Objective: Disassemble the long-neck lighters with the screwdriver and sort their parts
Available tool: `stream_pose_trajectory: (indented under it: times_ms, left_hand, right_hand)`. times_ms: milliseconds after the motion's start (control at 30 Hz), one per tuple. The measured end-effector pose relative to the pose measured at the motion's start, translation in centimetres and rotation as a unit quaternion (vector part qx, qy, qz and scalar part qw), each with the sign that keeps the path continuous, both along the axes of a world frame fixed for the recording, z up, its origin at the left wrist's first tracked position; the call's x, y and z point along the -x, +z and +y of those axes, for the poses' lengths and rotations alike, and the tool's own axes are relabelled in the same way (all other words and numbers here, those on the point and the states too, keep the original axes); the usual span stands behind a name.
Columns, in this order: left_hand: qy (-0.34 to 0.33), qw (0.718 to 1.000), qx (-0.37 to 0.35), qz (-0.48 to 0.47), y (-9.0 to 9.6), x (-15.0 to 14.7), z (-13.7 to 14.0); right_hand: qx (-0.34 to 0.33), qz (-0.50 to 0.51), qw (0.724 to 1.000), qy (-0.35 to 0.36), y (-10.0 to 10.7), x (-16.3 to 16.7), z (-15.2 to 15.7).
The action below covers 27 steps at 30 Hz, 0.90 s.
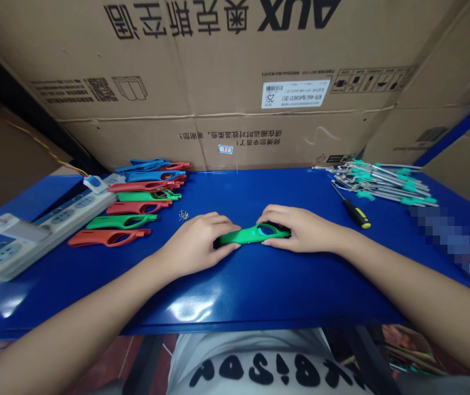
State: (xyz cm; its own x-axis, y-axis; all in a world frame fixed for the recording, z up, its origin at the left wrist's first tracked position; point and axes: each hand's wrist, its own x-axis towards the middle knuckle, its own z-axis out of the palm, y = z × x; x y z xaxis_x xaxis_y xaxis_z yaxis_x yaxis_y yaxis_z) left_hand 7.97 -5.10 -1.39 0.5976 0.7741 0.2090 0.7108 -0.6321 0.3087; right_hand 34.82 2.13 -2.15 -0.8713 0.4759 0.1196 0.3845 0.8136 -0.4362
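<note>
Both hands grip a green lighter casing that lies level just over the blue tabletop. My left hand is closed round its wide end, thumb in front and fingers behind. Around the narrow end with the oval opening, my right hand is closed in the same way. A bit of turquoise shows through that opening. Just beyond my left hand is a small heap of screws. A screwdriver with a black and yellow handle rests to the right of my right hand.
Red, green and blue lighter casings are lined up at the left, beside a white power strip with plugs in it. Metal lighter rods with turquoise parts are piled at the back right. A cardboard wall stands behind the table.
</note>
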Motion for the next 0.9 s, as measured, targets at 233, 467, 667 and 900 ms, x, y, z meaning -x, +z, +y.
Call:
stream_pose_trajectory:
  times_ms: [233, 467, 667, 900]
  left_hand:
    - [0.012, 1.000, -0.007, -0.017, -0.38, -0.07, -0.03]
    - [0.025, 0.999, 0.002, -0.034, -0.66, 0.06, 0.02]
    - [0.032, 0.999, 0.015, -0.034, -0.82, 0.03, 0.05]
    - [0.026, 0.999, 0.011, -0.043, -0.73, 0.08, -0.01]
  right_hand:
    - [0.007, 0.009, 1.000, -0.008, 0.02, -0.14, 0.02]
    - [0.013, 0.005, 1.000, -0.011, -0.24, -0.04, 0.15]
    - [0.017, 0.008, 1.000, -0.011, -0.60, -0.02, 0.30]
    - [0.009, 0.002, 1.000, -0.013, -0.21, -0.05, 0.23]
